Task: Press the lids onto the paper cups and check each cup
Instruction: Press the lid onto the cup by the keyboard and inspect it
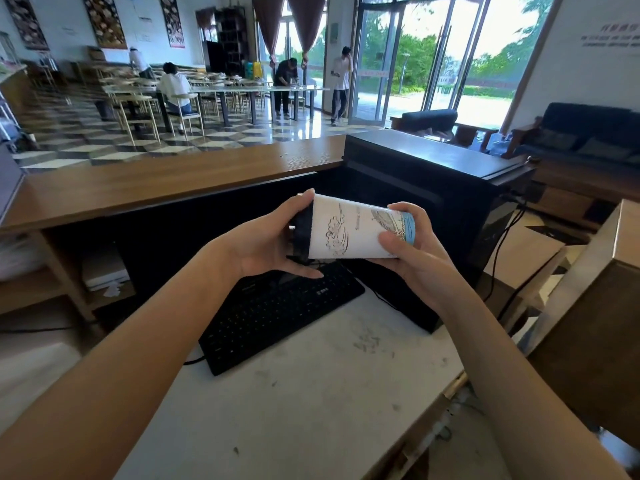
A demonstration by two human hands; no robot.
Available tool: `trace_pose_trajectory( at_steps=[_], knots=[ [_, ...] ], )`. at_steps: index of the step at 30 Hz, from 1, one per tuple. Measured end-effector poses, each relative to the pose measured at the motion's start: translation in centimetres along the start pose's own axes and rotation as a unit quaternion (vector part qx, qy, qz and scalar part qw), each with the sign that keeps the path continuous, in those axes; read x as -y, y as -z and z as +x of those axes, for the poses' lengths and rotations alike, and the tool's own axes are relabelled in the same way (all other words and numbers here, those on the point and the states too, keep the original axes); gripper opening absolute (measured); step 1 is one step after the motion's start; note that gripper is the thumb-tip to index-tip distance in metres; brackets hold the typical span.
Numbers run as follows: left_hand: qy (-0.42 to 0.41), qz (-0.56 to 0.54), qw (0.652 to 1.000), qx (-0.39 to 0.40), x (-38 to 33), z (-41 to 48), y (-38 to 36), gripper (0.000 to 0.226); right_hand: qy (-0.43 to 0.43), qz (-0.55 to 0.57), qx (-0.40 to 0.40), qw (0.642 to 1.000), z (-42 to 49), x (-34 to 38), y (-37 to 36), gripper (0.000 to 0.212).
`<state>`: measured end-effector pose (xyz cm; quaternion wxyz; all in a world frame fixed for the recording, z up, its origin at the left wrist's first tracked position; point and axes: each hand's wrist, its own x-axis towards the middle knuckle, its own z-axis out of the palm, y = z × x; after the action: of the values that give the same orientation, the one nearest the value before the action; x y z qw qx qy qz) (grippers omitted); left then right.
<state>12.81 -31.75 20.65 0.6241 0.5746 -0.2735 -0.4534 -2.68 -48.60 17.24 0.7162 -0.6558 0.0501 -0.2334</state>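
I hold a white paper cup (349, 230) with line drawings and a blue band at its base. It lies on its side in the air above the keyboard. A black lid (302, 233) sits on its mouth, which points left. My left hand (273, 244) wraps around the lid end, thumb on top and fingers beneath. My right hand (412, 244) grips the base end, thumb across the front of the cup.
A black keyboard (273, 313) lies on the white worktop (311, 393) under the cup. A black box-shaped machine (433, 188) stands behind to the right, cables trailing. A wooden counter (173, 181) runs across the back. A metal-edged box (595, 306) is at far right.
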Motion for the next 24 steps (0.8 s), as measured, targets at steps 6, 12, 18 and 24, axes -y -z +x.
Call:
trace_pose_trajectory(
  at_steps=[6, 12, 18, 24],
  knots=[
    [-0.051, 0.057, 0.995, -0.062, 0.3, 0.6, -1.1, 0.027, -0.016, -0.004, 0.010, 1.000, 0.2, -0.6, 0.6, 0.063],
    [-0.235, 0.274, 0.922, -0.142, 1.5, 0.8, -1.8, 0.057, -0.072, 0.310, -0.055, 0.946, -0.2, -3.8, -1.0, 0.052],
    [-0.370, 0.386, 0.838, -0.104, 3.4, 1.0, -2.4, 0.071, -0.056, 0.435, -0.122, 0.890, 0.9, -4.1, -2.4, 0.050],
    [-0.217, 0.382, 0.894, -0.085, 2.4, 2.3, -1.9, 0.076, -0.057, 0.398, -0.155, 0.902, 2.6, -2.7, -1.0, 0.057]
  ],
)
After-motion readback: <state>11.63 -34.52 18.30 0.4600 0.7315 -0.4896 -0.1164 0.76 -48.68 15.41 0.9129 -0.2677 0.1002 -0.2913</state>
